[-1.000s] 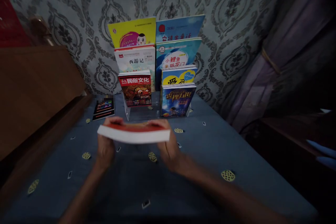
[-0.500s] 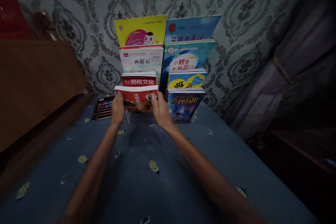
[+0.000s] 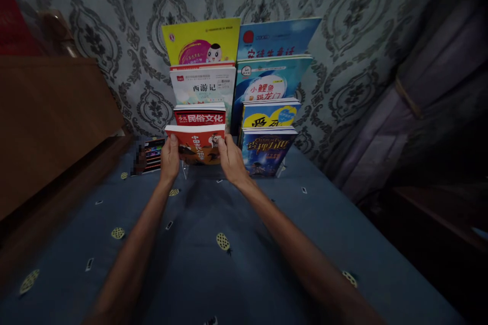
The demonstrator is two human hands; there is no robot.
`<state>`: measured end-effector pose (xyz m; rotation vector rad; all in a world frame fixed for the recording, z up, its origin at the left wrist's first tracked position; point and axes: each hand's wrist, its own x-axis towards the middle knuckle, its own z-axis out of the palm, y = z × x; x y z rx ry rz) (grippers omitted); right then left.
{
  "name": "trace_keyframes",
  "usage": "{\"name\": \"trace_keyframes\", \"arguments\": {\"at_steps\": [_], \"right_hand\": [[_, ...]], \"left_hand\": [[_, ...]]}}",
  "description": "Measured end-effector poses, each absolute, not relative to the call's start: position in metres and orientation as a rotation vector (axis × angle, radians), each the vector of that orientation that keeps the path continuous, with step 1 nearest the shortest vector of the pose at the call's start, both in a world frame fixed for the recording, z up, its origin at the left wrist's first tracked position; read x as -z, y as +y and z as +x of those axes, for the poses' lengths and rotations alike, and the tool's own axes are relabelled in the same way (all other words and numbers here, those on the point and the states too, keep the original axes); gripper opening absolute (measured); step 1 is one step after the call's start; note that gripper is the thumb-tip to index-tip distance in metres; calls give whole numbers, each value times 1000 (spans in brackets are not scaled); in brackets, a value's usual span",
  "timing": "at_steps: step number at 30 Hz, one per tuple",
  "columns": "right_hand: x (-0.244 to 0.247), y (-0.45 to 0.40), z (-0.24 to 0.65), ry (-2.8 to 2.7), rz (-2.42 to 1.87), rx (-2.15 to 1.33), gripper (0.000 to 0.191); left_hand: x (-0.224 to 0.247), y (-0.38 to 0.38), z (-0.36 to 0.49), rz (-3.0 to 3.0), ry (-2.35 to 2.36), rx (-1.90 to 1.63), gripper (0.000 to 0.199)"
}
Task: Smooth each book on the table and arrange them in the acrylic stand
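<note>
Together, the left hand (image 3: 170,158) and the right hand (image 3: 232,160) grip a red book (image 3: 200,146) by its two sides, thumbs resting on the front cover. The red book stands nearly upright, page edges showing white along the top, at the front left of a clear stand (image 3: 185,170) on a dark blue surface (image 3: 190,274). Whether it touches the stand cannot be told, as its lower part is hard to make out.

Just behind it, a dark red book (image 3: 202,117) shows only its top strip with white lettering. Farther back in the same column rise a white book (image 3: 204,86) and, highest, a yellow-green book (image 3: 200,38) with a cartoon face. To the right, a second column steps upward: a dark blue book (image 3: 269,152) in front, then a yellow-and-blue book (image 3: 270,114), a teal book (image 3: 265,81) and a blue book (image 3: 280,38).

Near the left hand, a dark flat item (image 3: 153,155) with colored stripes lies on the surface, which carries small pineapple prints (image 3: 223,241). Behind everything is gray patterned wallpaper (image 3: 354,20); a tied curtain (image 3: 366,147) hangs at the right, and a brown panel (image 3: 49,122) stands at the left.
</note>
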<state>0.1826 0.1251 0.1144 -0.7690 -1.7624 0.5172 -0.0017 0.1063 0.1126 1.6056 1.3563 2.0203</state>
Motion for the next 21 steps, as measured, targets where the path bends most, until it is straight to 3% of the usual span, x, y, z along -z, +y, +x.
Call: {"name": "trace_keyframes", "arguments": {"at_steps": [21], "right_hand": [[-127, 127, 195, -1822, -847, -576, 37]], "left_hand": [[-118, 104, 0, 1662, 1403, -1957, 69]]}}
